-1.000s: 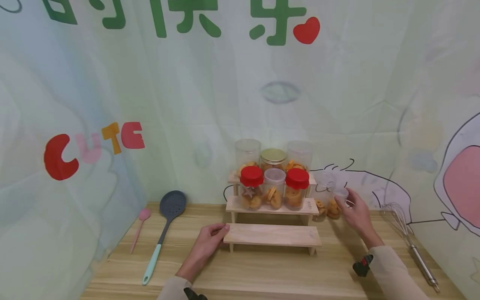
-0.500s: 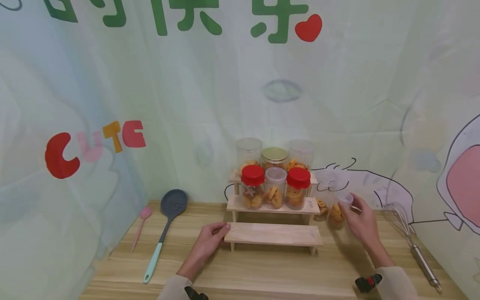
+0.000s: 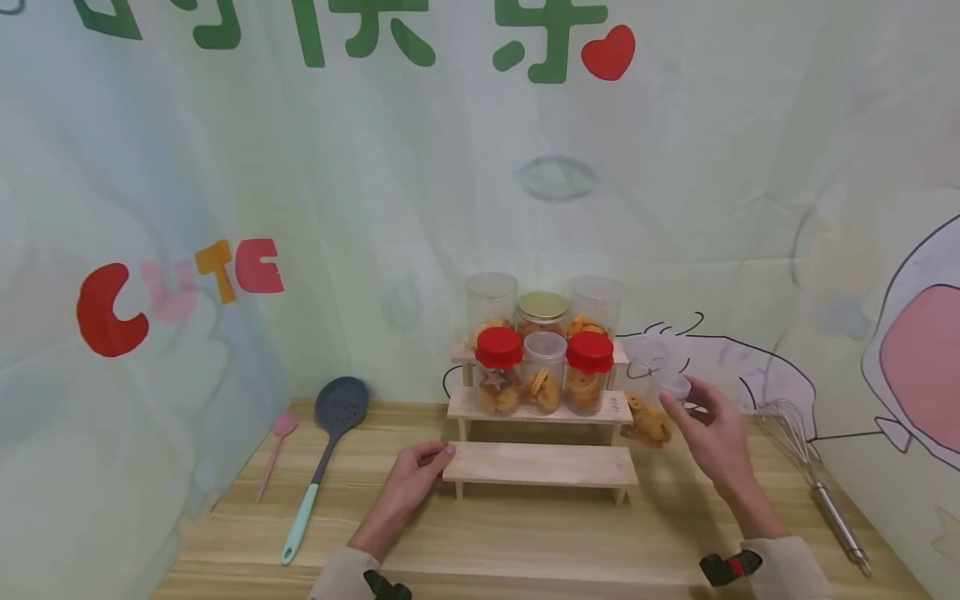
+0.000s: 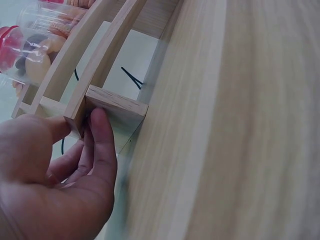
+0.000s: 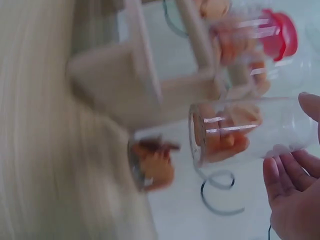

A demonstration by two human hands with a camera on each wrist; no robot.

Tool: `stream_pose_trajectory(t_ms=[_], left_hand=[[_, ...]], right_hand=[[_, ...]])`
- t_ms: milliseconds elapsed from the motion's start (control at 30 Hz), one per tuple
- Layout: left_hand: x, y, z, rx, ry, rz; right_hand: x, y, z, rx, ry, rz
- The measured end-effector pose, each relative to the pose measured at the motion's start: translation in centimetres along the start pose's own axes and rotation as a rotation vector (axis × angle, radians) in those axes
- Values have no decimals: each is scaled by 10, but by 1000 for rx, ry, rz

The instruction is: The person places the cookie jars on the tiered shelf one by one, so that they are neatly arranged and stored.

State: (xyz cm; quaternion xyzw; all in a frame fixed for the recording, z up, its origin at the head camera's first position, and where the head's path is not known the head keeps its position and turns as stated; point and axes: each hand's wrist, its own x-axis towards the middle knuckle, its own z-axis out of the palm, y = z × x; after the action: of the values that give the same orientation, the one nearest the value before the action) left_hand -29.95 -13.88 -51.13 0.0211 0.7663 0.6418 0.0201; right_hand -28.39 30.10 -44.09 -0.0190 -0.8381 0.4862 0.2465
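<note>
My right hand holds a clear jar of cookies by its top end, near the pale lid. In the right wrist view the jar is off the table, beside the stand's end. A second cookie jar stands behind it on the table. At the left, my left hand pinches the end of the lowest step of a three-step wooden stand, thumb above and fingers below. The middle step bears two red-lidded jars with a clear-lidded jar between them.
On the top step are two tall clear jars and a gold-lidded jar. A grey skimmer and a pink spoon lie left on the wooden table. A whisk lies right. A printed cloth hangs behind.
My right hand has lifted the cookie jar and drawn it toward me, then left toward the stand. The left hand stays on the stand's lowest step.
</note>
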Motion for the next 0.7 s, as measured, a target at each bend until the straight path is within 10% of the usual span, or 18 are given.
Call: stream_pose_trajectory(t_ms=[700], left_hand=[[0,1,1,-49,16,1]], right_hand=[[-35,-41,68,188,-260,-132]])
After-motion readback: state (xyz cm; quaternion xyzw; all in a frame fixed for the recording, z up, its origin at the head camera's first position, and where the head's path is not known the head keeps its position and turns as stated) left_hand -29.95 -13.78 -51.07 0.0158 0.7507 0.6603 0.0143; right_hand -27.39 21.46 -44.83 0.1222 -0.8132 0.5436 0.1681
